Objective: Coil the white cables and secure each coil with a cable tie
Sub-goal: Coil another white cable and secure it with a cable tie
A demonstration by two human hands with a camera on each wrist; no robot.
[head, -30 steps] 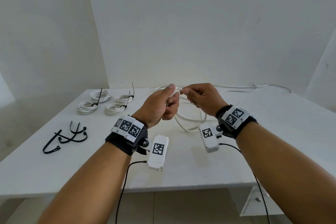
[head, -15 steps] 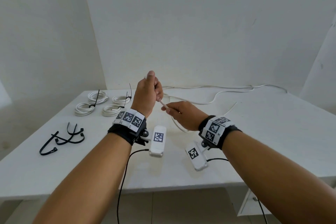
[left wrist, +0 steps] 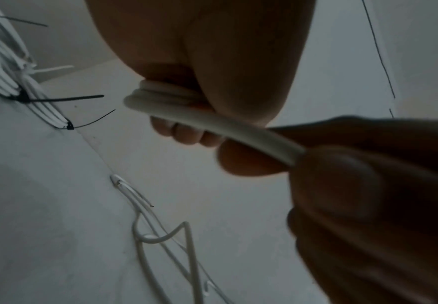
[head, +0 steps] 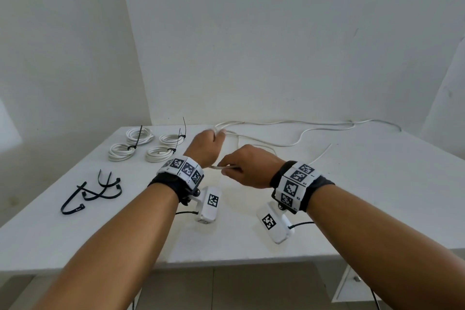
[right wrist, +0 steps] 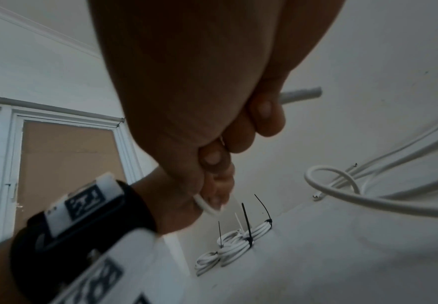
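The white table point(head: 352, 196) is carrying everything, and both forearms are reaching over its near edge. In the head view the left hand point(head: 205, 147) is raised above the table with its fingers curled around several turns of the white cable point(head: 289, 145); the right hand point(head: 249, 170) is a little nearer and lower, pinching a short stretch of the same cable that is running between the two hands. The rest of the cable is lying loose on the far part of the table, going from the left hand toward the right back corner.

The left wrist view is showing what the head view is hiding: the turns of cable point(left wrist: 160, 96) are stacked inside the left fist, and one strand is leaving them and going straight into the fingertips of the right hand point(left wrist: 342, 181). The right wrist view is showing the free cable end point(right wrist: 303, 93) sticking out past the right hand's fingers point(right wrist: 264, 115), and loose cable loops lying on the table to the right.

To the left of the hands, four finished coils point(head: 141, 145) are lying on the table, each one bound with a black cable tie whose tail is standing up. Nearer and further left, well apart from the hands, a small pile of loose black cable ties point(head: 93, 194) is lying. Nothing is standing between the hands and the loose cable.
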